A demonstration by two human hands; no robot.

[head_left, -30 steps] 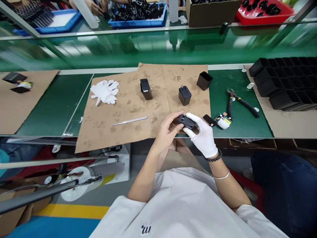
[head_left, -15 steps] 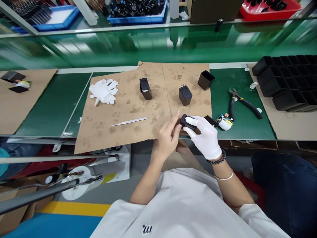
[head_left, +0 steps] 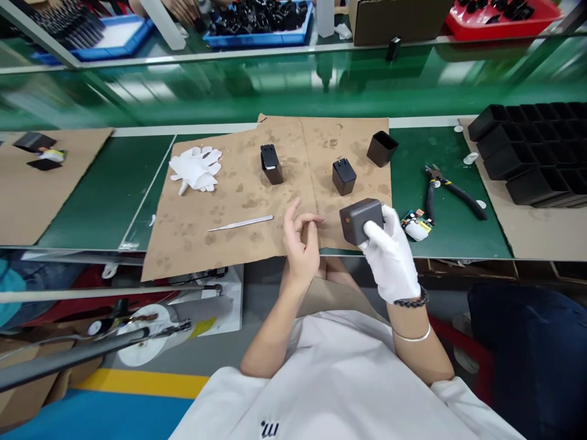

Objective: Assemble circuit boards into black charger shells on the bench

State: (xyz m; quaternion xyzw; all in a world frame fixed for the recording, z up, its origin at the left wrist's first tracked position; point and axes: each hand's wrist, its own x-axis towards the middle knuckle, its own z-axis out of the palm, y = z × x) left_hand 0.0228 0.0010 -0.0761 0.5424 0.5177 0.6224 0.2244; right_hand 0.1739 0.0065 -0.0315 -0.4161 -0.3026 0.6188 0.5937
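In my gloved right hand (head_left: 389,247) I grip a black charger case (head_left: 360,221), lifted over the cardboard's front edge with a broad flat side toward me. My bare left hand (head_left: 301,241) is raised just left of it, fingers parted and nothing in them. Two more black chargers stand on the cardboard (head_left: 243,198): one charger (head_left: 343,176) with prongs up, and another charger (head_left: 271,164) with a pale strip at its top. An open black housing (head_left: 382,148) sits at the back right. Silver tweezers (head_left: 241,223) lie left of my left hand.
Right of the cardboard are a small circuit board (head_left: 416,225) and black-handled pliers (head_left: 454,190). Stacked black housings (head_left: 532,153) stand at far right. A crumpled white glove (head_left: 195,169) lies on the left. Blue trays (head_left: 257,40) and a red tray (head_left: 504,30) are behind the ledge.
My right hand has raised and turned the charger case, so its flat side now shows. My left hand has come away from it, moving left with fingers spread.
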